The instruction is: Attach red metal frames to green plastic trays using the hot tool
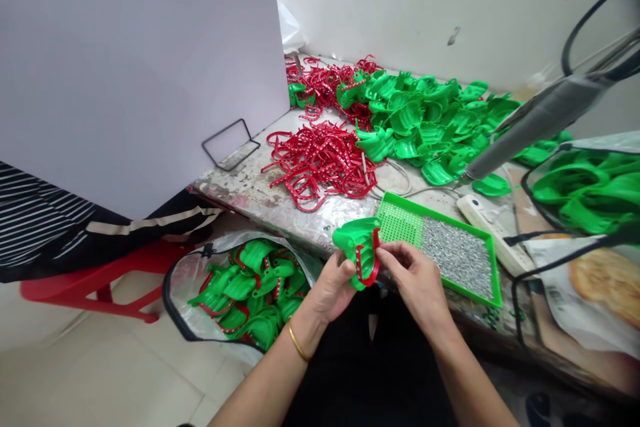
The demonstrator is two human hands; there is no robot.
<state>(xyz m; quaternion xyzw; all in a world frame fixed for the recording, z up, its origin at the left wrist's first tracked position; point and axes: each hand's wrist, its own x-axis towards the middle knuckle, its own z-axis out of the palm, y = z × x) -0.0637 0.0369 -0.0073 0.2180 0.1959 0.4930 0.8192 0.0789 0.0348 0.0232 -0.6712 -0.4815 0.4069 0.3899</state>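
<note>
- A green plastic dental impression tray with a red perforated strip fitted is held up just beside a green mesh tray.
- It is gripped by the left hand, whose fingers are curled behind it.
- It is pinched at the red strip by the right hand's fingertips.

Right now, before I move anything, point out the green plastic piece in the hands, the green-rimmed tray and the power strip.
Green plastic piece [356, 238]: head view, on its green shell.
Green-rimmed tray [493, 265]: head view, on its right rim.
Power strip [483, 217]: head view, on its white top.

White plaster wall, tiled floor; red stool
</note>
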